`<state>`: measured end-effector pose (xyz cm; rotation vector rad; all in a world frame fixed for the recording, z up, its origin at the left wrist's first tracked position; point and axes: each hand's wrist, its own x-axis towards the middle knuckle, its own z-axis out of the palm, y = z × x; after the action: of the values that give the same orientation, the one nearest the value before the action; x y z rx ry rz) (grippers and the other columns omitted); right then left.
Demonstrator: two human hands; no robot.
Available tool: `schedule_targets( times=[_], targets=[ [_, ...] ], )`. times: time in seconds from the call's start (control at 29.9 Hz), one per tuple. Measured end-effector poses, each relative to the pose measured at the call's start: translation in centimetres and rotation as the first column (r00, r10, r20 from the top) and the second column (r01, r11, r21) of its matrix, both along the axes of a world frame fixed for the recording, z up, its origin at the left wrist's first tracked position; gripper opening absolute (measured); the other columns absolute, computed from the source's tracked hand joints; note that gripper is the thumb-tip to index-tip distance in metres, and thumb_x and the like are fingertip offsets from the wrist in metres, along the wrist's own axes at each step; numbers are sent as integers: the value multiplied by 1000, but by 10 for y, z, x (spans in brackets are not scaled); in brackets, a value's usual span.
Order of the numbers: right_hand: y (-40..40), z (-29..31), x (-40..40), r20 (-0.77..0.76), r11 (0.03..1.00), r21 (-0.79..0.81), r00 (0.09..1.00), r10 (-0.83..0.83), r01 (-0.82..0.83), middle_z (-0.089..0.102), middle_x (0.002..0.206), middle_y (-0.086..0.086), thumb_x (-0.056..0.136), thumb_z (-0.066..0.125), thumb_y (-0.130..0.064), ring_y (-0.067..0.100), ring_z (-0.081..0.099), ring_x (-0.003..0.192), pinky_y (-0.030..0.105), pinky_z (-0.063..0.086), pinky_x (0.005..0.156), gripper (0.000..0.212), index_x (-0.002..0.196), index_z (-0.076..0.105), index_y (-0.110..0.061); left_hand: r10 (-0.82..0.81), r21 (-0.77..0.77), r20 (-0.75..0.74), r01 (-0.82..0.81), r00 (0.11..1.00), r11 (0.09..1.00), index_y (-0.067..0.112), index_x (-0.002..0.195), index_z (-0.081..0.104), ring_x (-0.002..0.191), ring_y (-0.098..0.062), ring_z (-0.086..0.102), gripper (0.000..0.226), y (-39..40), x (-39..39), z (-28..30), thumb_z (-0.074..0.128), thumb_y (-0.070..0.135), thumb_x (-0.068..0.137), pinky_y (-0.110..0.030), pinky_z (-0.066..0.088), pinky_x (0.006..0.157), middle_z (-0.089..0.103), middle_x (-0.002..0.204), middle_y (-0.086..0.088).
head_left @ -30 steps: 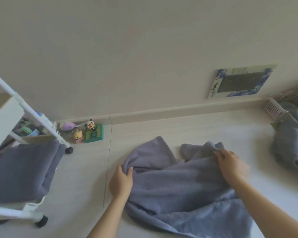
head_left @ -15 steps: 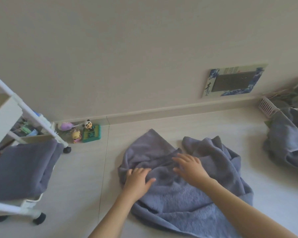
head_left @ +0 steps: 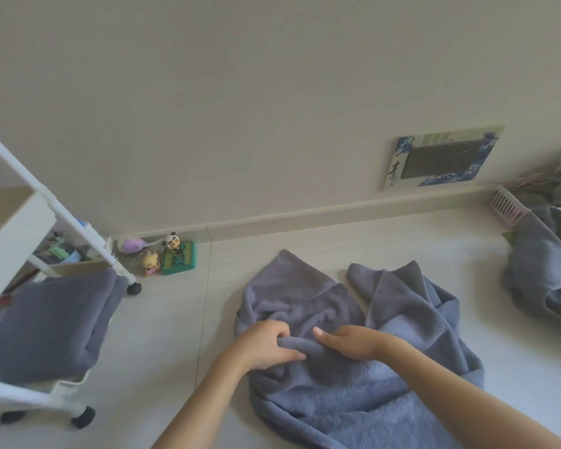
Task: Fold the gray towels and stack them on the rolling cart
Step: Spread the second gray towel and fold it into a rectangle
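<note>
A crumpled gray towel (head_left: pixel 353 377) lies on the pale floor in front of me. My left hand (head_left: pixel 264 343) pinches a raised fold of it between thumb and fingers near the towel's middle. My right hand (head_left: pixel 353 345) grips the same fold from the right, fingers tucked into the cloth. The two hands nearly touch. At the left stands the white rolling cart (head_left: pixel 23 222), with folded gray towels (head_left: pixel 46 322) stacked on its lower shelf. More gray towels (head_left: pixel 544 277) lie heaped at the right edge.
Small toys (head_left: pixel 167 254), among them a panda figure on a green box, sit by the skirting board beside the cart. A pink basket (head_left: pixel 507 205) stands at the far right against the wall. A blue-framed wall plate (head_left: pixel 441 157) hangs low on the wall.
Both hands left the towel's outer edges and came together at its middle, where they now hold one bunched fold. The towel has gathered into more creases.
</note>
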<state>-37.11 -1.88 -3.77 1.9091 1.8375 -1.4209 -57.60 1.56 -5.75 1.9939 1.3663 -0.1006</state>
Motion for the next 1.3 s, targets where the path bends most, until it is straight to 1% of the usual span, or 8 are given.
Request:
schedule_targets(
  times=[0.13, 0.33, 0.57, 0.77, 0.94, 1.1, 1.2, 1.3],
  targets=[
    [-6, 6, 7, -11, 999, -15, 1000, -30, 29, 57, 129, 10, 90, 20, -69, 23, 53, 118, 28, 36, 94, 82, 120, 60, -4, -56, -205, -30, 49, 998, 977, 24, 70, 46, 72, -9, 51, 39, -7, 8, 4, 61, 58, 81, -25, 37, 68, 51, 70, 10],
    [-6, 10, 22, -207, 956, 211, 966, -157, 201, 48, 67, -3, 91, 40, -58, 9, 47, 64, 23, 35, 63, 49, 69, 48, -16, 109, -334, 213, -33, 971, 942, 15, 100, 63, 104, -8, 58, 70, -4, 8, 16, 52, 77, 70, -26, 40, 99, 65, 106, 4],
    [-5, 53, 30, -518, 877, 330, 844, -142, 350, 65, 89, 1, 95, 51, -37, 7, 59, 85, 25, 45, 85, 22, 95, 65, -20, 303, -442, 574, -23, 760, 897, 14, 98, 57, 93, 0, 54, 23, 1, 18, 55, 48, 35, 97, -18, 40, 92, 58, 96, 3],
    [-3, 83, 24, -399, 904, 366, 915, -61, 220, 61, 86, -1, 94, 45, -47, 4, 54, 75, 11, 43, 66, 35, 110, 62, -21, 260, -290, 721, -61, 642, 955, 14, 85, 58, 70, 1, 54, 13, 11, 27, 85, 52, 7, 94, -16, 41, 72, 61, 69, 14],
    [0, 69, 10, -234, 941, 333, 962, 138, -54, 56, 79, -3, 87, 55, -51, 6, 50, 70, 19, 43, 65, 42, 96, 63, -11, 68, -79, 637, -22, 768, 997, 13, 89, 65, 67, 7, 57, 12, 16, 36, 97, 58, 3, 90, -9, 44, 69, 65, 69, 15],
    [2, 32, 7, -138, 956, 289, 986, 94, -51, 58, 104, -18, 87, 59, -47, 2, 54, 97, 8, 38, 76, 36, 118, 61, -28, 105, -159, 450, -36, 887, 987, 7, 101, 64, 76, 0, 61, 15, 22, 29, 56, 50, 9, 96, -16, 48, 82, 65, 88, 1],
    [2, 12, 3, -130, 973, 219, 986, 103, -73, 58, 123, -11, 87, 58, -48, 5, 54, 109, 23, 42, 95, 40, 124, 57, -32, 70, -186, 266, -20, 961, 982, 12, 112, 65, 103, -6, 58, 26, 14, 24, 31, 50, 28, 98, -21, 42, 96, 66, 112, 2],
    [-1, 3, -2, -90, 978, 174, 987, 134, -116, 56, 126, -10, 89, 54, -49, 6, 52, 111, 22, 39, 95, 42, 127, 54, -31, -60, -187, -28, 54, 998, 981, 16, 99, 64, 95, -10, 54, 38, 9, 19, 16, 41, 47, 97, -25, 39, 87, 65, 108, -2]
  ],
)
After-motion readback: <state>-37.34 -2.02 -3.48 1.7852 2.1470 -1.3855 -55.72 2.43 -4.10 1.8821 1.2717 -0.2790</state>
